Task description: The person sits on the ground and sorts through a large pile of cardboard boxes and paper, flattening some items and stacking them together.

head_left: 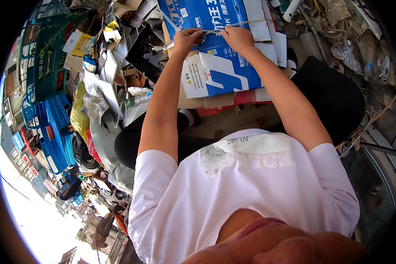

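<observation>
A bundle of flattened cardboard (226,70), mostly blue and white on top with more sheets beneath, lies before my bent legs. A pale strap (259,20) runs across its top, and another length rises toward the upper left. My left hand (187,40) is closed on the strap at the bundle's left side. Just to its right, my right hand (238,38) pinches the same strap with thumb and fingers. Between the two hands the strap (213,32) looks twisted or knotted; the exact form is too small to tell.
Scrap boxes and paper (112,66) are heaped at my left, beside a grey plastic sheet (114,152). Green crates (50,57) and blue crates (57,130) stand farther left. Loose litter (347,48) covers the right side. A person (70,189) is in the distance at left.
</observation>
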`<state>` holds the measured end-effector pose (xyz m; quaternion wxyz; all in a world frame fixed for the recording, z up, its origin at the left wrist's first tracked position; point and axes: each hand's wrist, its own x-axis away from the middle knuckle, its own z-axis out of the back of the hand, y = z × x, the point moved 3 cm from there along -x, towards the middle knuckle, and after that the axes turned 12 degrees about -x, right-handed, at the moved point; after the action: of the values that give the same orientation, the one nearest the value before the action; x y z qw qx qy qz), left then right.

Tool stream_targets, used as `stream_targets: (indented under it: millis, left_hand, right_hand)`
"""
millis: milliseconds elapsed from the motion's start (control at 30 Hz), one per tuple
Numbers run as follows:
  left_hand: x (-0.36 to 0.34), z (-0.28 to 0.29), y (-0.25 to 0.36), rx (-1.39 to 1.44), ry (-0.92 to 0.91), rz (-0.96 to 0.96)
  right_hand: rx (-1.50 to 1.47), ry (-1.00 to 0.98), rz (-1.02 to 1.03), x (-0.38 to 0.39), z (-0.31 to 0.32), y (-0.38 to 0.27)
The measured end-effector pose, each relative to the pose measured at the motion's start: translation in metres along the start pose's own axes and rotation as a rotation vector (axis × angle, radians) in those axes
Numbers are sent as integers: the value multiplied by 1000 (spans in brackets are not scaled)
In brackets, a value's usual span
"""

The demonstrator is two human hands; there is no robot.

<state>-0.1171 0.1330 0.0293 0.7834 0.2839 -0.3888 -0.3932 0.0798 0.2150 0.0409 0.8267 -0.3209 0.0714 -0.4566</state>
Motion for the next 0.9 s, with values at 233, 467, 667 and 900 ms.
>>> stream_targets:
  millis: [233, 467, 667, 900]
  left_hand:
    - [-16, 4, 25, -276, 105, -61]
    - [-25, -14, 42, -692, 225, -160]
    - [-29, -24, 82, -1272, 197, -659]
    - [-65, -37, 90, -1350, 76, -523]
  right_hand:
    - [56, -11, 166, 25, -7, -5]
    - [135, -94, 280, 42, -22, -33]
    - [218, -229, 308, 47, -24, -47]
    - [293, -342, 338, 47, -23, -51]
